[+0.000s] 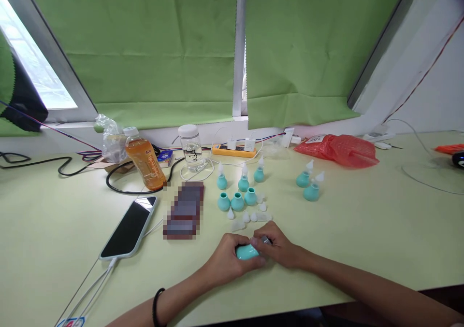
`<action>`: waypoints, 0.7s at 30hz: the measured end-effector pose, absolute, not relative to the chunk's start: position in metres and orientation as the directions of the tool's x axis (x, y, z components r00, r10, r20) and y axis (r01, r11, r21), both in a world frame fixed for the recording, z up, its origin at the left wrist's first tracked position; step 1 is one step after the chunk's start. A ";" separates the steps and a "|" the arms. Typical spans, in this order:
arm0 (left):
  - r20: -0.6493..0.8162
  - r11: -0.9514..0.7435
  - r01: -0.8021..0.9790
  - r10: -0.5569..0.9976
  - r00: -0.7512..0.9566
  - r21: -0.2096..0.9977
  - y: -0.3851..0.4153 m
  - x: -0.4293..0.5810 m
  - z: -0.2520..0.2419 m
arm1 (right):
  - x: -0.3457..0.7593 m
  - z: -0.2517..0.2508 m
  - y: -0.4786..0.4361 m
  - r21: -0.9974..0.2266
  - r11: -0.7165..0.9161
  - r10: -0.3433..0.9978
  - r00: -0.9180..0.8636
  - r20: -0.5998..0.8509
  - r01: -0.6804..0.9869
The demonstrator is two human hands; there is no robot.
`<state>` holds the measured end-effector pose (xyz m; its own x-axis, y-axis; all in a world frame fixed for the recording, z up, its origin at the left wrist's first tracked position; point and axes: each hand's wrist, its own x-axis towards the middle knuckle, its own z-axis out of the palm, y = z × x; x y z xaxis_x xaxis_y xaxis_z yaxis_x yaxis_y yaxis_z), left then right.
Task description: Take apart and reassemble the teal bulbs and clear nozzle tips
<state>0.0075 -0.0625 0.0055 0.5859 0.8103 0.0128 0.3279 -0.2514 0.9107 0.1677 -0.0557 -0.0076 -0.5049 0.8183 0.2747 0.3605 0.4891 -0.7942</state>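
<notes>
A pale yellow-green table [362, 230] filled the view beneath green blinds. A dark phone [129, 226] lay on it to the left, well apart from the hands, and an orange drink bottle [147, 160] stood farther back. The person's left hand [226, 262] and right hand [281, 249] met on the table near its front edge, knuckles up. Between them lay a teal rubber bulb [246, 252], its long axis running left to right, about level with the tabletop. The left hand curled closed around the bulb's rounded end. The right hand came in from the opposite side, thumb and fingertips pinching a small clear piece [266, 240] at the bulb's right end. Both hands touched the bulb, so neither was nearer. Just beyond the hands lay loose clear tips [246, 217], and behind those a row of open-necked bulbs [237, 202].
</notes>
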 end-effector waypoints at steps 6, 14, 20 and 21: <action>0.056 -0.396 0.316 0.694 0.718 0.862 -0.061 0.006 0.017 | 0.164 0.000 -0.061 -0.936 0.305 0.838 -0.517 0.176 0.177; 0.205 -0.663 0.232 0.512 0.834 0.712 -0.059 0.001 0.021 | 0.168 -0.003 -0.048 -0.978 -0.183 0.845 -0.523 -0.106 -0.096; 0.378 -0.811 0.313 0.525 0.762 0.495 -0.051 -0.002 0.019 | 0.181 0.005 -0.045 -0.985 -0.056 0.956 -0.294 -0.007 -0.160; 0.439 -0.837 0.328 0.518 0.734 0.438 -0.050 -0.003 0.016 | 0.184 0.007 -0.045 -0.989 -0.003 0.969 -0.246 0.034 -0.150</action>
